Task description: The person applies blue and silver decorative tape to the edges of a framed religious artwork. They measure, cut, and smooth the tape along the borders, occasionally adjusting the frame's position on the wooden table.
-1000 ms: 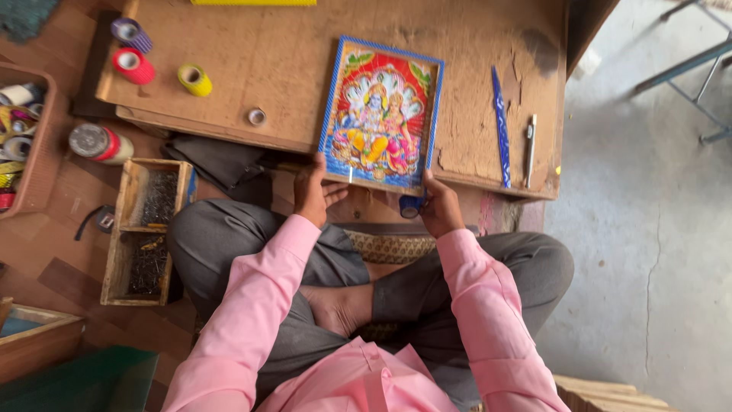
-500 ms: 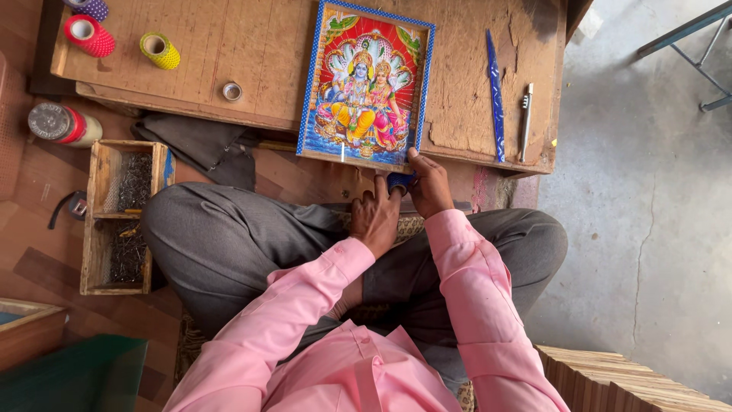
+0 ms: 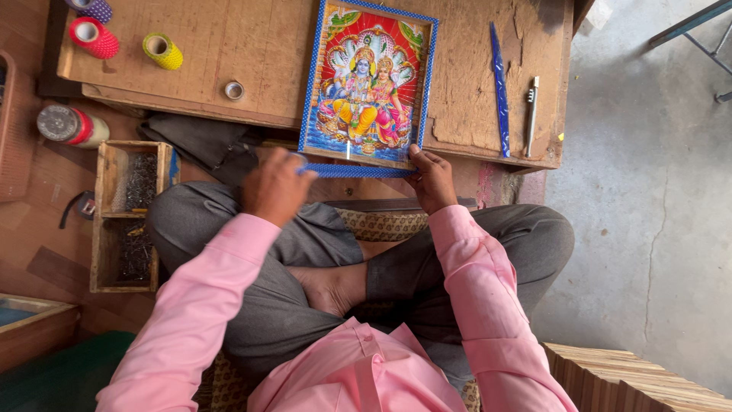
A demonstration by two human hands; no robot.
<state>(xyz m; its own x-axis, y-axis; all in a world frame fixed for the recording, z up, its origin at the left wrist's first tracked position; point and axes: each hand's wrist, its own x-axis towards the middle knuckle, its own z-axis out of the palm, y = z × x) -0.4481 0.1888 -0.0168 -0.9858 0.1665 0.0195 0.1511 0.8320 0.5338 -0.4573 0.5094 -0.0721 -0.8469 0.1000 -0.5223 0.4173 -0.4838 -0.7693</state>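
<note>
- While the person sits cross-legged at a low wooden table (image 3: 229, 53), a framed colourful picture (image 3: 367, 84) lies flat on the tabletop in the upper middle of the frame, its lower edge at the table's near edge.
- Along that lower edge runs a strip of blue dotted tape (image 3: 354, 171), stretched level between the two hands.
- At the strip's left end, the left hand (image 3: 276, 188) is curled narrow and pinches the tape, knuckles toward the camera.
- At the strip's right end, the right hand (image 3: 431, 179) presses the tape against the picture's lower right corner, fingers close together.
- To the right of the picture, a second blue strip (image 3: 499, 91) lies lengthwise on the table, with a slim metal tool (image 3: 531, 114) just beside it.
- To the left of the picture, near the table's front edge, sits a small tape ring (image 3: 234, 91).
- In the upper left of the frame stand a yellow tape roll (image 3: 163, 50), a red tape roll (image 3: 93, 37) and, partly cut off by the frame's top, a purple tape roll (image 3: 91, 8).
- Below the table's left end, on the floor, rests a wooden box (image 3: 126, 214) with compartments of small dark nails, and above it a cylindrical can (image 3: 72, 126) lies on its side.
- In the lower right corner is a stack of wooden slats (image 3: 633, 378).
</note>
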